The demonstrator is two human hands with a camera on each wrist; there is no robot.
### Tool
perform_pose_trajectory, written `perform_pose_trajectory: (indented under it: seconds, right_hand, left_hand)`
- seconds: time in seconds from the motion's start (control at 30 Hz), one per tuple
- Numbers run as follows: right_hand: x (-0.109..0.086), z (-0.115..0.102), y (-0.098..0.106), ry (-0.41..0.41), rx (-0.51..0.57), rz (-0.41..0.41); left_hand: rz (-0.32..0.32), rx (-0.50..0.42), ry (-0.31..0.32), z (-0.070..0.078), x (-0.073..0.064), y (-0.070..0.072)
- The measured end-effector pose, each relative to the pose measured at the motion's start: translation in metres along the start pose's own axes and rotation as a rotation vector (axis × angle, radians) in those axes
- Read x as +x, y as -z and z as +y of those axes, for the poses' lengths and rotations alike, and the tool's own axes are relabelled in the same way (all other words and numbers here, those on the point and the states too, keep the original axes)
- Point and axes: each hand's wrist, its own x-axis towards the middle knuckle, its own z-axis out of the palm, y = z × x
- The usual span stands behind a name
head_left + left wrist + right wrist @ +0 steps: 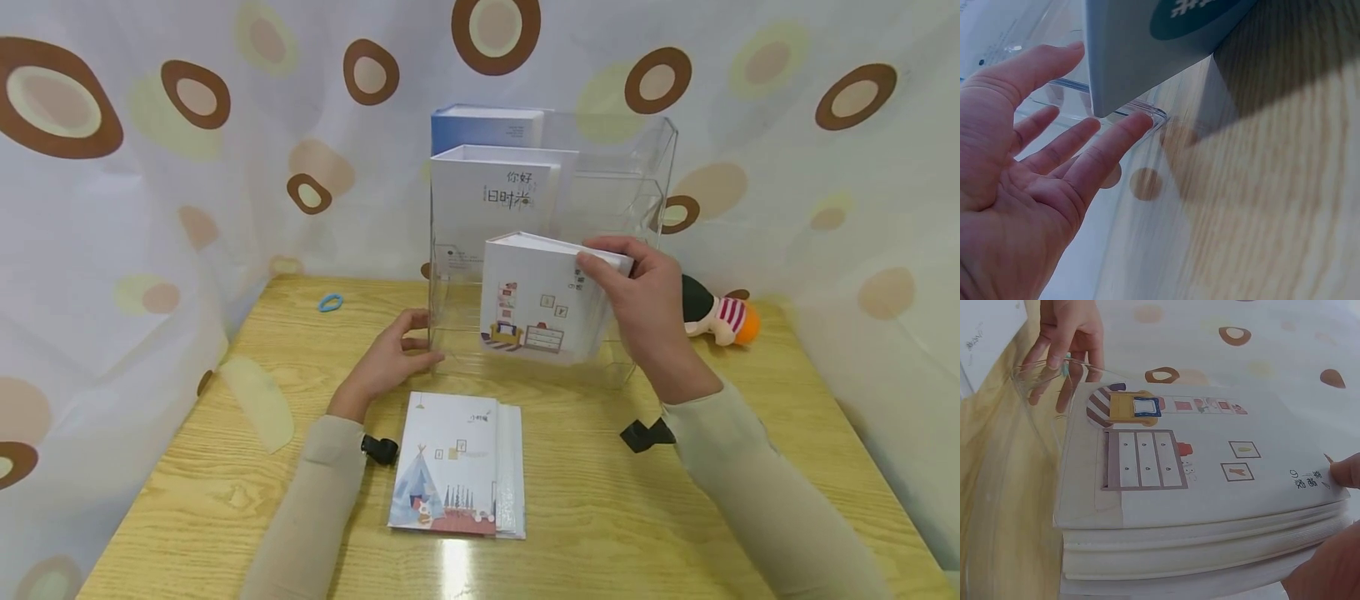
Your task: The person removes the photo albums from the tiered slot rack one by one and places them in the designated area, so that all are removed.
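My right hand [651, 287] grips a white photo album [536, 304] by its upper right edge, thumb on the front cover. The cover shows a yellow armchair and drawers; in the right wrist view the album [1210, 450] has thick layered edges. It is held at the front of a clear acrylic rack [607, 371]. My left hand [390, 362] touches the rack's lower left edge, its fingers loosely extended in the left wrist view. On the table in front lies another photo album [450, 467] with a blue tent on its cover.
Behind the held album, the rack holds a white album [480, 187] and a blue one [480, 125]. A blue ring [330, 302] lies at left on the wooden table [600, 517]. A doll-like toy [723, 317] lies right of the rack. A patterned cloth hangs behind.
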Motion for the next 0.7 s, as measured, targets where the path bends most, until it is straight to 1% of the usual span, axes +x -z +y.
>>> perform_pose_trajectory:
  seconds: [0.13,0.27,0.47,0.7]
  right_hand:
    - [-0.005,0.006,0.006,-0.037,-0.038,-0.004]
    - [-0.013,0.014,0.013,-0.089,-0.050,-0.016]
    - [-0.024,0.026,0.021,-0.117,-0.069,-0.034]
    - [-0.034,0.040,0.029,-0.182,-0.105,-0.051]
  left_hand:
    - [0.000,0.000,0.001,-0.001,0.001,0.001]
    - [-0.007,-0.001,0.003,0.000,0.000,0.000]
    - [-0.010,0.001,0.008,0.002,-0.001,-0.001]
    - [-0.014,0.006,0.014,0.002,0.000,-0.001]
